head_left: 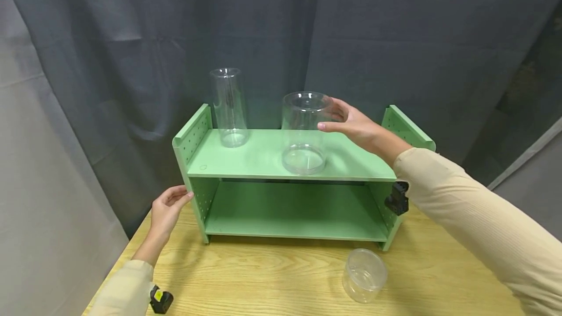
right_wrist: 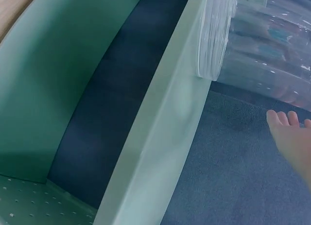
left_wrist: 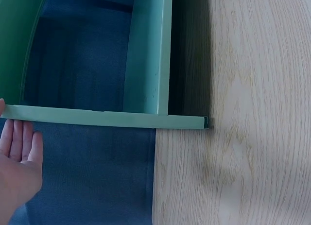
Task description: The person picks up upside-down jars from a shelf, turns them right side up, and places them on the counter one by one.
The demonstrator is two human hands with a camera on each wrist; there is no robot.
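Observation:
A wide clear cylindrical jar (head_left: 304, 133) stands upright on the top board of a green two-tier shelf (head_left: 263, 152), near its front edge. My right hand (head_left: 351, 123) is at the jar's right side, the thumb in front of the wall and the fingers toward the back. In the right wrist view, dark curtain shows between the fingertips (right_wrist: 282, 118) and the jar (right_wrist: 272, 55). At the shelf's left side panel, my left hand (head_left: 167, 208) pinches the edge, its fingers (left_wrist: 18, 142) against the outer face and the thumb on the other side.
A taller, narrower clear cylinder (head_left: 230, 111) stands at the back left of the top board. On the wooden table (head_left: 263, 277), a low clear round tub (head_left: 364, 277) sits before the shelf's right end. A grey curtain (head_left: 263, 23) hangs behind.

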